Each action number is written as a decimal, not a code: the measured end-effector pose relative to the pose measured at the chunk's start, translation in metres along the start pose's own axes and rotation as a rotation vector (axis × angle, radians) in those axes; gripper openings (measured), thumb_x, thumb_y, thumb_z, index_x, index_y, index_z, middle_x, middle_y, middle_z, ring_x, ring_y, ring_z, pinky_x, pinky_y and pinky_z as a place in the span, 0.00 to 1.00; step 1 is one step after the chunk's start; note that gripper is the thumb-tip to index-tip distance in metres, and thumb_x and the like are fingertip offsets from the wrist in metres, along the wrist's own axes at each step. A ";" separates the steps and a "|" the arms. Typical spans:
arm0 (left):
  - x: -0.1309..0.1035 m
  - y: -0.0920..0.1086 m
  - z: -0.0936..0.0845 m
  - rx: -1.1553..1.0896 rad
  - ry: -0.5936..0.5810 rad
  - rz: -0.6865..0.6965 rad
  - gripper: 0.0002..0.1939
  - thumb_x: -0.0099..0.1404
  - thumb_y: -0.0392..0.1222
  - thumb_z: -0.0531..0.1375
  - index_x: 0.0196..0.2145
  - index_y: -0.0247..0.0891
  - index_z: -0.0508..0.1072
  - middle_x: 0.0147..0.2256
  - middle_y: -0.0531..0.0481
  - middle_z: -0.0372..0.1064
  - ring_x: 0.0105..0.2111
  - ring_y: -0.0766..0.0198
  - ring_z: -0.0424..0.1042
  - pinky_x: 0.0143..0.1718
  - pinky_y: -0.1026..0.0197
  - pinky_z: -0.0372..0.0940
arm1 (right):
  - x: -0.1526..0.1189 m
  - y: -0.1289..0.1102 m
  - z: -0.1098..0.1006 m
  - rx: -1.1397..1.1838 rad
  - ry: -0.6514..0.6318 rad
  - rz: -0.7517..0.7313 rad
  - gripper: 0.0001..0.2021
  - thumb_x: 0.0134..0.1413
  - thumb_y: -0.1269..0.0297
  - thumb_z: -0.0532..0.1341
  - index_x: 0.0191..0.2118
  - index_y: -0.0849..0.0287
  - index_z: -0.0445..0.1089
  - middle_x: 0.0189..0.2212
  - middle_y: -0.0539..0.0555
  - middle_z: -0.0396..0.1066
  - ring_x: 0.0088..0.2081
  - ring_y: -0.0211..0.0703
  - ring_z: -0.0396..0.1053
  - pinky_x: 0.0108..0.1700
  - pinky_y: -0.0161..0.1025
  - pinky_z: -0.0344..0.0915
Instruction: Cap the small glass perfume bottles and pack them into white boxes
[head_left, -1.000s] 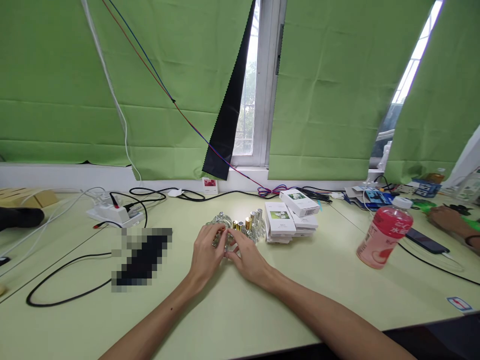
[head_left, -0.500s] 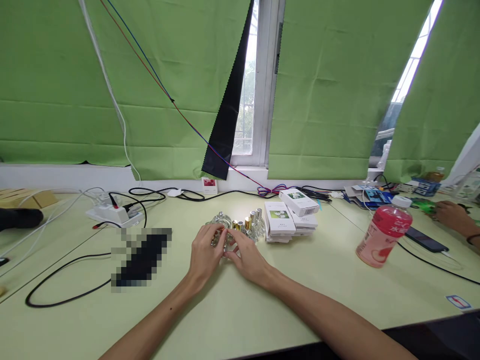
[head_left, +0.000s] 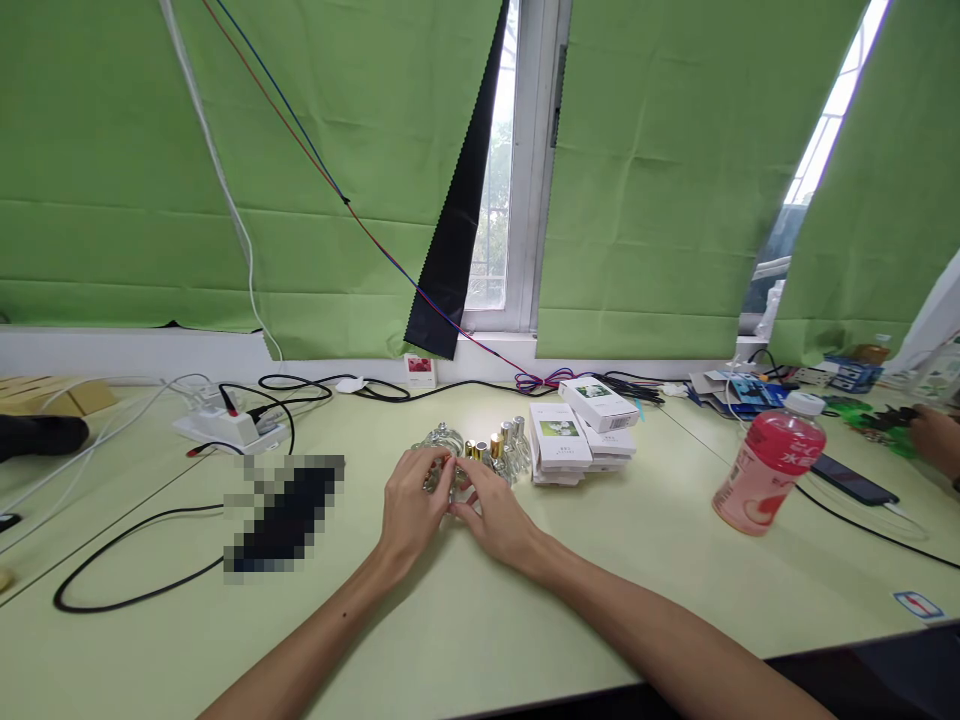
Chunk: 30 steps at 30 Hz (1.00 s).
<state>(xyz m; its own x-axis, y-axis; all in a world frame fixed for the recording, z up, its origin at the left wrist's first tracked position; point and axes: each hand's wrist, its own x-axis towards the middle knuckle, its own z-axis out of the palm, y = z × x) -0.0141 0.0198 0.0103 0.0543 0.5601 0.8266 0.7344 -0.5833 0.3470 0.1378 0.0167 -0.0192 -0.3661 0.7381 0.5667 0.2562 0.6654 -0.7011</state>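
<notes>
My left hand [head_left: 414, 503] and my right hand [head_left: 499, 512] meet over the middle of the table, fingers curled and fingertips nearly touching. Between them is a small clear glass bottle [head_left: 462, 494], mostly covered by the fingers. Just beyond my hands stands a cluster of clear glass pieces [head_left: 441, 436], partly hidden by my left hand. To its right are several small glass bottles [head_left: 517, 455] with gold and silver caps. A stack of white boxes [head_left: 561, 452] with a green flower picture lies right of the bottles.
A pink drink bottle [head_left: 769, 465] stands at the right, beside a phone [head_left: 855, 478]. At the left lie a white power strip [head_left: 232, 428], black cables and a pixelated dark object [head_left: 285, 515]. Another person's hand [head_left: 934, 437] works at the far right.
My hands stay almost still, with fingers together around the glass bottle. At the far right, the other person's hand has shifted to the right.
</notes>
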 end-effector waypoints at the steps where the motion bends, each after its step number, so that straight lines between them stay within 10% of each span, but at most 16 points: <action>1: 0.000 0.000 0.000 0.002 -0.003 0.002 0.06 0.69 0.40 0.57 0.37 0.41 0.74 0.35 0.48 0.78 0.37 0.57 0.75 0.40 0.56 0.68 | 0.000 0.000 0.000 -0.002 -0.002 -0.001 0.30 0.56 0.77 0.61 0.64 0.55 0.60 0.56 0.59 0.66 0.47 0.46 0.69 0.45 0.44 0.76; 30: 0.004 -0.001 -0.005 -0.001 -0.136 0.038 0.09 0.69 0.37 0.55 0.30 0.41 0.69 0.33 0.49 0.73 0.37 0.57 0.69 0.38 0.58 0.64 | 0.000 0.002 0.001 -0.032 0.004 -0.017 0.31 0.56 0.77 0.61 0.65 0.55 0.59 0.55 0.59 0.67 0.49 0.48 0.69 0.52 0.51 0.73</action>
<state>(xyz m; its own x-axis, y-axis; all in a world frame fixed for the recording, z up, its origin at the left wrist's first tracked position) -0.0179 0.0200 0.0153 0.1735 0.6118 0.7718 0.7291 -0.6066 0.3169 0.1374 0.0178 -0.0206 -0.3672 0.7269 0.5803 0.2784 0.6812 -0.6771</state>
